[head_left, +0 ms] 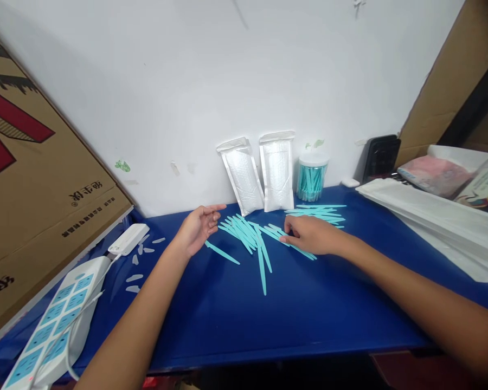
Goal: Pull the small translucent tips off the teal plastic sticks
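Observation:
My left hand point(199, 228) is over the left side of a fanned pile of thin teal eyebrow razors point(242, 232). Its index finger is stretched out, the other fingers are loosely curled, and no object shows in it. One separate teal razor point(224, 253) lies just right of its palm. My right hand point(309, 234) is bent down onto a smaller group of razors point(274, 232), thumb and fingers closing on one; its fingertips are partly hidden. Behind that hand lies another spread of razors point(319, 210). Small pale blade covers point(135, 278) are scattered on the left.
Two silvery padded pouches point(279, 173) and a lidded clear jar point(311, 179) of teal razors stand against the wall. A power strip point(61, 319) with cables and a white adapter point(128, 239) are at left. White packaging sheets point(439, 227) lie right; a cardboard box point(44, 179) leans left.

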The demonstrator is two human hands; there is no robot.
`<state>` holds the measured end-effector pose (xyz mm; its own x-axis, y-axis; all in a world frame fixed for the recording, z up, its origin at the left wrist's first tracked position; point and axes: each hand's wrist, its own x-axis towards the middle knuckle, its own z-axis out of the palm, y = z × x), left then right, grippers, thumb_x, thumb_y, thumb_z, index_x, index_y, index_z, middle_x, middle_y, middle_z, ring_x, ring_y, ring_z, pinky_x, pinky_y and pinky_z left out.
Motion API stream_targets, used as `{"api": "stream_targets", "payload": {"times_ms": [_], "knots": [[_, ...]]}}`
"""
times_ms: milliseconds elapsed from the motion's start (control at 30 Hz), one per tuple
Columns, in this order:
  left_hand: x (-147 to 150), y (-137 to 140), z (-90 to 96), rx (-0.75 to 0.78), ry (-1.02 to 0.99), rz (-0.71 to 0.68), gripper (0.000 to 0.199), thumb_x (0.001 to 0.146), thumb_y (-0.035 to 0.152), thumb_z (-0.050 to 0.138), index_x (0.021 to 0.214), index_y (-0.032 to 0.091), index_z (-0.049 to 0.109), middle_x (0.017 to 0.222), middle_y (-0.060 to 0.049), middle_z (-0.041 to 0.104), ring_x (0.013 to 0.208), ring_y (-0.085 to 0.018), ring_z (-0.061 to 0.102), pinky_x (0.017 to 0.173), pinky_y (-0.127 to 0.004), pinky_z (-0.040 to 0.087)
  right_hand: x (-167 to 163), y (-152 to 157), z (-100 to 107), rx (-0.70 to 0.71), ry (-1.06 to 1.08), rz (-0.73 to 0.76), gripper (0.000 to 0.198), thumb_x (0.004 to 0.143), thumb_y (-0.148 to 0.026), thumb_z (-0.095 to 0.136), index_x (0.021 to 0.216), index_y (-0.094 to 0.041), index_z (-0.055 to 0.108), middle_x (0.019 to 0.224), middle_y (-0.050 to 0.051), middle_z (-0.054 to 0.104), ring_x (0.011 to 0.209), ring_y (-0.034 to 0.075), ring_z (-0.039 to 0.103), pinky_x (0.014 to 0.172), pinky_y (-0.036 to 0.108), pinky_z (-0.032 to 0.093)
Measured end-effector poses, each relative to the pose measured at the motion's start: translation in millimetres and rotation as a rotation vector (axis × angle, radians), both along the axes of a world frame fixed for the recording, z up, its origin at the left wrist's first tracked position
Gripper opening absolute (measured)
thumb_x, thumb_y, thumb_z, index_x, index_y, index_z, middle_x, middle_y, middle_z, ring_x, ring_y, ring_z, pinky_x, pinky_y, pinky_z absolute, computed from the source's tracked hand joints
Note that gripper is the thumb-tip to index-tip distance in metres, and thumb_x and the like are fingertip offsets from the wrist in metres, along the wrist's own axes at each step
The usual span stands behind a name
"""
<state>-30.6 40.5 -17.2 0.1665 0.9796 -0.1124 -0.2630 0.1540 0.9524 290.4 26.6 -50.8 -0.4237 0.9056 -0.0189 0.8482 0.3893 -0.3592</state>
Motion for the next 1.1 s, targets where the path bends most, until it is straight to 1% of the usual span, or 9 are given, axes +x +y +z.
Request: {"api": "stream_targets", "payload": {"times_ms": [267,367,467,567,667,733,800,967,1100], "knots": [[-3.1,-6.8,10.9,0.097,0.079,-0.075,0.052,0.074,0.002,0.067,0.125,0.012,0.070,0.102,-0.008,0.064,0.075,-0.009,0.052,0.067,-0.020,0.045,2.5,6.0,-2.9,-0.044,0.022,-0.096,0.024,0.093,-0.044,0.058,0.098,-0.021,0.062,0.083,0.005,0.071,0.070,0.021,0.064,0.058,0.030,0.037],[-8.1,-7.2,19.0,0.174,0.168,-0.025,0.053,0.072,0.003,0.066,0.124,0.014,0.070,0.097,-0.006,0.063,0.068,-0.008,0.047,0.059,-0.020,0.040,4.7,8.6,-4.1,-0.033,0.012,-0.123,0.022,0.094,-0.042,0.057,0.097,-0.021,0.063,0.084,0.006,0.073,0.071,0.021,0.065,0.058,0.030,0.038],[-15.6,-12.2,35.4,0.286,0.320,0.105,0.043,0.077,0.012,0.062,0.119,0.014,0.071,0.082,-0.002,0.057,0.054,-0.007,0.030,0.048,-0.021,0.026,6.0,10.6,-5.5,-0.018,-0.004,-0.144,0.022,0.094,-0.042,0.057,0.097,-0.020,0.063,0.086,0.007,0.073,0.073,0.022,0.066,0.059,0.030,0.038],[-28.4,-28.4,54.8,0.370,0.619,0.233,0.034,0.085,0.023,0.055,0.114,0.015,0.072,0.074,-0.001,0.053,0.052,-0.010,0.028,0.048,-0.025,0.023,7.7,12.6,-6.5,0.009,-0.031,-0.166,0.022,0.095,-0.041,0.056,0.101,-0.020,0.061,0.088,0.008,0.073,0.077,0.024,0.067,0.059,0.030,0.037],[-48.9,-57.6,61.4,0.487,1.199,0.342,0.030,0.093,0.035,0.049,0.106,0.021,0.072,0.076,-0.002,0.059,0.061,-0.016,0.048,0.054,-0.027,0.032,9.5,14.5,-6.4,0.041,-0.055,-0.173,0.019,0.096,-0.035,0.055,0.106,-0.020,0.059,0.091,0.009,0.073,0.083,0.025,0.067,0.061,0.029,0.036],[-66.0,-82.4,52.7,0.499,1.555,0.379,0.031,0.095,0.047,0.051,0.102,0.024,0.070,0.078,-0.002,0.063,0.065,-0.019,0.054,0.058,-0.029,0.034,9.1,14.2,-5.7,0.062,-0.063,-0.174,0.018,0.096,-0.033,0.055,0.108,-0.020,0.059,0.094,0.009,0.073,0.085,0.026,0.067,0.061,0.029,0.035],[-83.9,-109.6,34.4,0.505,1.740,0.390,0.037,0.098,0.053,0.045,0.104,0.024,0.066,0.078,-0.002,0.063,0.065,-0.020,0.057,0.062,-0.031,0.038,6.5,11.7,-4.4,0.088,-0.064,-0.166,0.018,0.097,-0.035,0.055,0.107,-0.021,0.059,0.093,0.009,0.073,0.084,0.025,0.066,0.061,0.029,0.034],[-115.2,-173.8,-22.2,0.512,1.909,0.329,0.062,0.090,0.070,0.048,0.131,0.025,0.057,0.114,-0.011,0.065,0.072,-0.025,0.065,0.058,-0.034,0.047,-6.5,0.2,-0.3,0.162,-0.033,-0.136,0.021,0.099,-0.041,0.053,0.100,-0.022,0.063,0.086,0.007,0.071,0.075,0.022,0.063,0.057,0.028,0.030],[-120.3,-200.8,-48.4,0.434,1.913,0.380,0.089,0.079,0.078,0.056,0.148,0.023,0.046,0.128,-0.019,0.056,0.062,-0.025,0.061,0.046,-0.036,0.045,-15.0,-5.2,2.6,0.197,0.014,-0.149,0.022,0.099,-0.041,0.054,0.096,-0.023,0.066,0.081,0.005,0.071,0.071,0.020,0.062,0.056,0.028,0.027]]}}
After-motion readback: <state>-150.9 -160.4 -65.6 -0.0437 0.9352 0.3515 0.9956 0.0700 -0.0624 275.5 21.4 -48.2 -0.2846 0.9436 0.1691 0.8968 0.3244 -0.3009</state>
